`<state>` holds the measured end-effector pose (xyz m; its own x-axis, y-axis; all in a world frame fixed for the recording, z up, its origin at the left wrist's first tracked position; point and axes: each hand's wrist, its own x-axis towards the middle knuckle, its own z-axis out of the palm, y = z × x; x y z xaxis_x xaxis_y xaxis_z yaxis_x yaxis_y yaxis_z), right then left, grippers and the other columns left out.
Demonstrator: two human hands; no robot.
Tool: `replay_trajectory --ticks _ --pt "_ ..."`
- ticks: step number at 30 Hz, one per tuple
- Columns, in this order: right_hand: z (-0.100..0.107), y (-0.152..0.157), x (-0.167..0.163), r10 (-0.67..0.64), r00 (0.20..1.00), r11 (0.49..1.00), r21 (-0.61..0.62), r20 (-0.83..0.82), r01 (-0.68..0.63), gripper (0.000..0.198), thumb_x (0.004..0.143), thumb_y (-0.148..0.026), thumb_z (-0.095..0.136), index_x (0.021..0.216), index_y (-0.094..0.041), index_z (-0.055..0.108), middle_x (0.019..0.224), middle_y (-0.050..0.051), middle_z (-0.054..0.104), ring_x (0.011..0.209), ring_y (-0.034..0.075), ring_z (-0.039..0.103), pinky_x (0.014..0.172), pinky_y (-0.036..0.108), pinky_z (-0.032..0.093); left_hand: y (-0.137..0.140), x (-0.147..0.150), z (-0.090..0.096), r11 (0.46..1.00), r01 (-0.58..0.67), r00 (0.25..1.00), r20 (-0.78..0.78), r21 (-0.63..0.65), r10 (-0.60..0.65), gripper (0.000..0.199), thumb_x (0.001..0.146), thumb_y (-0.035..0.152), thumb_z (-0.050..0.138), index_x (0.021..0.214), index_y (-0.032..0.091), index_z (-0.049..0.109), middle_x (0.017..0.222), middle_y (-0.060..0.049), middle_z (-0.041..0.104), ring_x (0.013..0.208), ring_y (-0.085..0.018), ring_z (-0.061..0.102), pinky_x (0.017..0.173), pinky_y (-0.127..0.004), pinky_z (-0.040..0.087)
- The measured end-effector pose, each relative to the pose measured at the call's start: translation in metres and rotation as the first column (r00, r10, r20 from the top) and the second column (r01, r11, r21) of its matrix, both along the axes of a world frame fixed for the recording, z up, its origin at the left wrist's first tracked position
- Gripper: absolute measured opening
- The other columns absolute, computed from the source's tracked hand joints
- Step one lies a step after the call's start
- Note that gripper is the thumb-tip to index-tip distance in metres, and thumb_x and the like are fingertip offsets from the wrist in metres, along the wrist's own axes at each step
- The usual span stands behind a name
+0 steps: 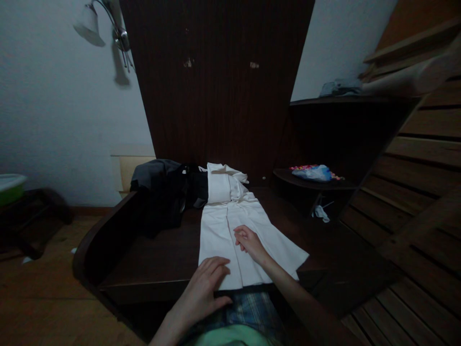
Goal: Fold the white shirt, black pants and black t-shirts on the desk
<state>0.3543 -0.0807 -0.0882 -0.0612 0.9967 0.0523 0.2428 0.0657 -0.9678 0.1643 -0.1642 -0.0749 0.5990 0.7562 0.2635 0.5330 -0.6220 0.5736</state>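
Note:
A white cloth garment (252,216) with a dark seam line down its middle lies spread on the dark wooden desk (151,262), its far end bunched and folded over. My left hand (209,283) is at the near left edge of the cloth, open, with the thumb apart from the fingers. Over the middle of the garment, just right of the seam, is my right hand (250,244), its fingers curled closed. Whatever is between those fingertips, if anything, is too small to make out.
Dark and grey clothing (158,192) is heaped at the desk's back left. A small corner shelf (281,176) at right holds a blue-and-white plastic packet (313,173). A slatted wooden frame (425,173) stands on the right, a wall lamp (90,26) at upper left.

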Motion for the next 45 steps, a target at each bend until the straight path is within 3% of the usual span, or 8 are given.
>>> replay_trajectory --ticks 6,14,19,27,30,36,41,45 --pt "0.002 0.000 -0.001 0.006 1.000 1.000 0.005 -0.005 -0.006 0.014 0.071 -0.028 0.048 0.081 -0.020 0.051 0.052 -0.006 0.051 0.038 0.006 0.041 0.038 0.018 0.031 -0.001 0.002 -0.007 0.999 -0.032 0.999 0.030 -0.003 0.032 0.027 0.069 0.011 0.052 0.092 0.024 0.054 0.116 -0.006 0.055 0.110 -0.022 0.047 0.094 -0.038 0.036" --pt "0.000 -0.002 -0.001 0.035 0.999 0.999 0.040 -0.012 -0.035 0.015 0.072 -0.030 0.048 0.082 -0.020 0.053 0.051 -0.006 0.052 0.038 0.007 0.041 0.038 0.018 0.029 0.002 0.009 -0.007 0.968 -0.235 0.905 0.343 -0.090 0.252 0.008 0.079 0.022 0.044 0.075 0.021 0.050 0.094 -0.007 0.063 0.091 -0.019 0.058 0.080 -0.030 0.045" --pt "0.003 -0.006 -0.001 0.139 0.990 0.989 0.046 0.025 -0.141 0.028 0.077 -0.040 0.046 0.082 -0.017 0.060 0.037 -0.007 0.044 0.035 0.008 0.038 0.039 0.019 0.027 0.002 0.016 -0.004 0.955 -0.276 0.854 0.428 -0.112 0.297 0.010 0.079 0.024 0.042 0.073 0.020 0.048 0.086 -0.006 0.063 0.083 -0.018 0.059 0.074 -0.028 0.046" --pt "0.002 -0.009 -0.002 0.215 0.976 0.977 0.024 -0.029 -0.214 0.048 0.076 -0.057 0.042 0.064 -0.015 0.064 0.042 -0.003 0.052 0.033 0.006 0.039 0.039 0.020 0.027 0.000 0.017 -0.009 0.942 -0.309 0.819 0.466 -0.134 0.335 0.010 0.081 0.025 0.041 0.077 0.019 0.048 0.085 -0.007 0.062 0.082 -0.018 0.059 0.073 -0.029 0.046" --pt "0.000 -0.007 -0.001 0.213 0.975 0.977 0.020 -0.064 -0.212 0.051 0.073 -0.060 0.044 0.058 -0.014 0.062 0.039 -0.003 0.049 0.034 0.007 0.043 0.038 0.020 0.027 -0.002 0.014 -0.009 0.953 -0.302 0.877 0.384 -0.030 0.289 0.008 0.077 0.025 0.048 0.081 0.019 0.050 0.095 -0.009 0.060 0.092 -0.020 0.057 0.080 -0.034 0.046" --pt "0.005 -0.007 0.000 0.250 0.934 0.966 0.001 -0.254 -0.258 0.047 0.067 -0.059 0.055 0.064 -0.013 0.062 0.050 -0.001 0.055 0.043 0.008 0.049 0.041 0.019 0.036 -0.011 0.013 -0.012 0.927 -0.250 0.968 0.108 0.281 0.228 0.067 0.061 0.043 0.068 0.119 0.020 0.044 0.124 -0.013 0.049 0.114 -0.030 0.045 0.091 -0.047 0.040" --pt "0.013 -0.011 0.003 0.268 0.862 0.944 -0.064 -0.430 -0.325 0.038 0.065 -0.049 0.063 0.075 -0.013 0.063 0.061 0.001 0.060 0.051 0.009 0.055 0.046 0.019 0.041 -0.014 0.022 -0.023 0.843 -0.319 0.945 0.082 0.433 0.315 0.060 0.071 0.029 0.060 0.126 0.020 0.038 0.126 -0.013 0.048 0.116 -0.028 0.044 0.092 -0.044 0.040" --pt "0.017 -0.014 0.005 0.288 0.816 0.916 -0.104 -0.502 -0.388 0.030 0.066 -0.039 0.065 0.082 -0.013 0.063 0.062 0.001 0.061 0.051 0.009 0.057 0.047 0.019 0.042 -0.012 0.024 -0.025 0.821 -0.345 0.935 0.095 0.454 0.341 0.053 0.074 0.027 0.056 0.124 0.019 0.040 0.118 -0.012 0.052 0.108 -0.025 0.049 0.087 -0.040 0.044"
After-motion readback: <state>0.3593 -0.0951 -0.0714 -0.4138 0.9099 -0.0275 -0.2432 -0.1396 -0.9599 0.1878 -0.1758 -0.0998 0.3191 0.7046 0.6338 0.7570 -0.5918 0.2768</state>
